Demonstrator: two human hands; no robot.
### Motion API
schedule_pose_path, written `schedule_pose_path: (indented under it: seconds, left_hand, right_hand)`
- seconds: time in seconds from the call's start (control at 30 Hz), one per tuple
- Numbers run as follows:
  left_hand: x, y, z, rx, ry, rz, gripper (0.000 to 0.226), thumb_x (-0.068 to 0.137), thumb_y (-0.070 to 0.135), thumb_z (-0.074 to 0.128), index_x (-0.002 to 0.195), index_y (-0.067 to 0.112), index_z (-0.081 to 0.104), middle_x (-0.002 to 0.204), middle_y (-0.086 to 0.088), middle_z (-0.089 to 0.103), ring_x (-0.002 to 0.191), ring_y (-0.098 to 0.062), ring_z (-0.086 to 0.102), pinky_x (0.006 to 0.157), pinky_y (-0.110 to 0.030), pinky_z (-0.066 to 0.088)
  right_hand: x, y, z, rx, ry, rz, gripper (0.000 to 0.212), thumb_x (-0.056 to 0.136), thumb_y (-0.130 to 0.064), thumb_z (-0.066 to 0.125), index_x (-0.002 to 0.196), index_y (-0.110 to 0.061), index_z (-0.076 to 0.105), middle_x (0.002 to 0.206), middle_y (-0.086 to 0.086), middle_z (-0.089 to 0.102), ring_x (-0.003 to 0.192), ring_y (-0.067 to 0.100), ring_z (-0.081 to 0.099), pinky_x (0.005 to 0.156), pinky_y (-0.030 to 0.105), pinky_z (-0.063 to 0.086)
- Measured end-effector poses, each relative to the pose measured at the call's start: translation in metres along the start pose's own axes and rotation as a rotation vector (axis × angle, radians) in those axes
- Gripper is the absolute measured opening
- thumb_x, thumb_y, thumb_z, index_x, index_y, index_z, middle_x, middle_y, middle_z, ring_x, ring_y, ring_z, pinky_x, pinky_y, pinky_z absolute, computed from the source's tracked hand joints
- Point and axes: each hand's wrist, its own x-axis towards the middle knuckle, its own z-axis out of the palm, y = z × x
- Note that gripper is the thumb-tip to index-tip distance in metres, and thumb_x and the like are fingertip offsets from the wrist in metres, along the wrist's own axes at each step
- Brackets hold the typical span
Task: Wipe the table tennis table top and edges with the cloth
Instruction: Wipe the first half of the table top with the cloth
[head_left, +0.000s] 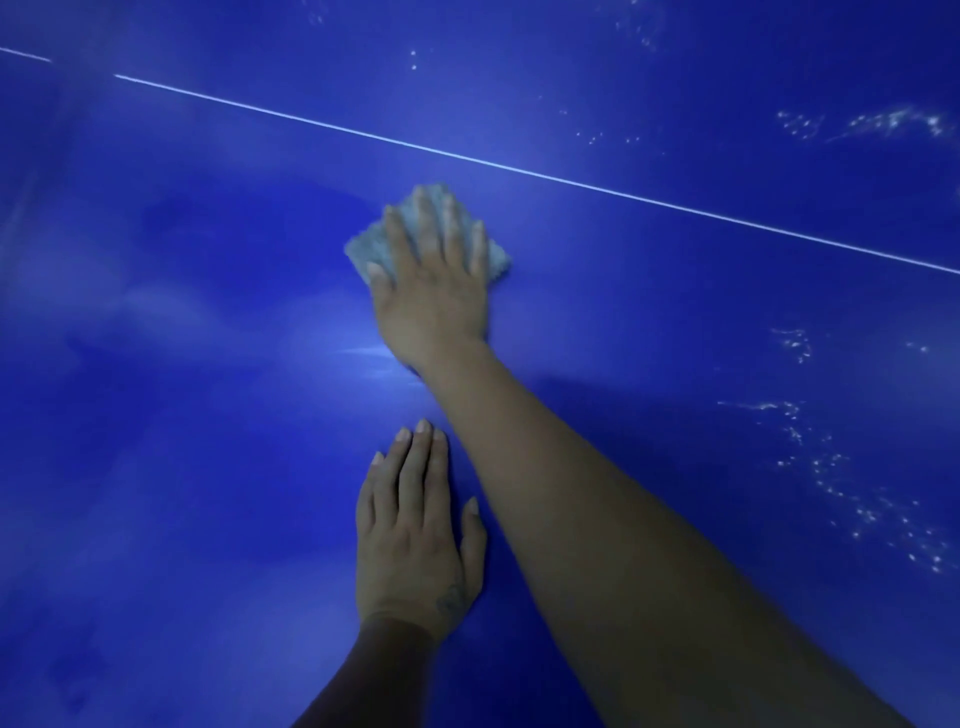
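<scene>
While the right hand (434, 283) presses flat on a small, fluffy pale grey-blue cloth (363, 247), its fingers are spread and extended rather than curled, so the cloth is pinned under the palm and fingers against the surface and not gripped in a fist. The cloth's corners show on the left of the thumb, beyond the fingertips and just past the little finger. It lies on the glossy deep blue table tennis table top (182, 441), just on the near side of a thin white painted line (571, 180) that runs slantwise across the table from upper left to lower right; cloth and line do not touch. No edge or corner of the table is visible, so the cloth's place relative to them cannot be told. The bare right forearm (597, 519) stretches in from the lower right. The left hand (415, 540) rests open and empty, palm down, fingers straight and close together, flat on the table nearer the person and just beside the right forearm. Scattered white specks (857, 499) dot the table surface toward the right side, well apart from the cloth, with more specks at the upper right beyond the line.
</scene>
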Motion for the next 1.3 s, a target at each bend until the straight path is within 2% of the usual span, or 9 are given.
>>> schedule_pose_path:
  seconds: [0.1,0.23,0.5,0.67,0.77,0.93,1.1,1.2,1.3]
  left_hand:
    - [0.0,0.0,-0.001,0.003,-0.014,0.016,0.072,0.097,0.035,0.043,0.157,-0.005,0.048,0.166,-0.018,0.045,0.156,-0.039,0.041,0.125,-0.061,0.035]
    - [-0.001,0.001,0.003,-0.001,0.038,-0.009,0.07,0.101,0.036,0.047,0.16,-0.002,0.045,0.168,-0.015,0.044,0.158,-0.036,0.037,0.131,-0.053,0.026]
    - [-0.004,-0.003,0.011,0.006,0.04,-0.003,0.071,0.105,0.041,0.044,0.165,0.004,0.038,0.172,-0.011,0.036,0.161,-0.034,0.03,0.134,-0.049,0.018]
    - [-0.003,-0.001,0.009,0.002,0.065,0.001,0.069,0.104,0.038,0.045,0.163,0.001,0.041,0.169,-0.014,0.041,0.16,-0.035,0.032,0.134,-0.049,0.019]
    - [-0.003,0.0,0.008,0.011,0.059,-0.002,0.069,0.105,0.038,0.044,0.162,0.001,0.041,0.169,-0.014,0.041,0.159,-0.035,0.031,0.133,-0.05,0.02]
    - [-0.004,0.001,0.008,0.024,0.055,-0.004,0.07,0.103,0.038,0.045,0.162,0.001,0.042,0.169,-0.015,0.042,0.158,-0.039,0.035,0.13,-0.053,0.025]
    - [-0.003,0.0,0.009,0.018,0.059,0.001,0.071,0.102,0.039,0.045,0.162,0.0,0.042,0.168,-0.018,0.042,0.156,-0.041,0.036,0.128,-0.056,0.026]
    - [-0.004,-0.002,0.009,0.012,0.07,0.013,0.07,0.103,0.037,0.045,0.161,-0.001,0.042,0.168,-0.018,0.042,0.157,-0.041,0.036,0.129,-0.057,0.027]
    - [-0.004,-0.003,0.01,-0.005,0.078,0.011,0.07,0.104,0.038,0.044,0.162,0.0,0.041,0.169,-0.017,0.04,0.159,-0.039,0.034,0.131,-0.055,0.024]
  right_hand:
    - [0.035,-0.005,-0.004,0.022,-0.014,0.01,0.066,0.11,-0.054,0.031,0.171,-0.03,0.018,0.18,0.001,0.0,0.166,0.027,-0.007,0.132,0.052,-0.006]
    - [0.033,0.043,-0.014,0.033,0.047,0.067,0.066,0.108,-0.058,0.033,0.169,-0.033,0.025,0.18,-0.003,0.01,0.166,0.024,0.002,0.133,0.048,0.0]
    - [-0.058,0.233,-0.05,-0.006,0.175,0.57,0.063,0.112,-0.051,0.032,0.167,-0.023,0.028,0.178,0.007,0.015,0.165,0.03,0.01,0.131,0.053,0.013]
    - [-0.097,0.287,-0.065,0.072,0.176,0.908,0.069,0.112,-0.053,0.022,0.171,-0.019,0.014,0.18,0.011,0.0,0.166,0.033,-0.005,0.129,0.066,-0.004]
    - [-0.082,0.264,-0.057,0.036,0.207,0.858,0.068,0.112,-0.049,0.024,0.17,-0.015,0.017,0.179,0.016,0.003,0.165,0.038,-0.005,0.128,0.069,-0.004]
    - [-0.062,0.176,-0.033,-0.051,0.167,0.497,0.068,0.111,-0.051,0.025,0.17,-0.019,0.019,0.179,0.011,0.005,0.166,0.032,-0.002,0.133,0.053,0.001]
    - [-0.108,0.134,-0.016,0.0,0.14,0.199,0.066,0.113,-0.053,0.027,0.17,-0.021,0.022,0.179,0.008,0.009,0.166,0.028,0.002,0.134,0.049,0.005]
    - [-0.137,0.181,-0.021,-0.011,0.17,0.217,0.063,0.113,-0.051,0.033,0.168,-0.021,0.032,0.178,0.007,0.018,0.165,0.029,0.012,0.133,0.049,0.012]
    - [-0.161,0.254,-0.036,-0.045,0.192,0.442,0.06,0.112,-0.047,0.035,0.165,-0.018,0.034,0.176,0.011,0.022,0.163,0.036,0.018,0.129,0.055,0.02]
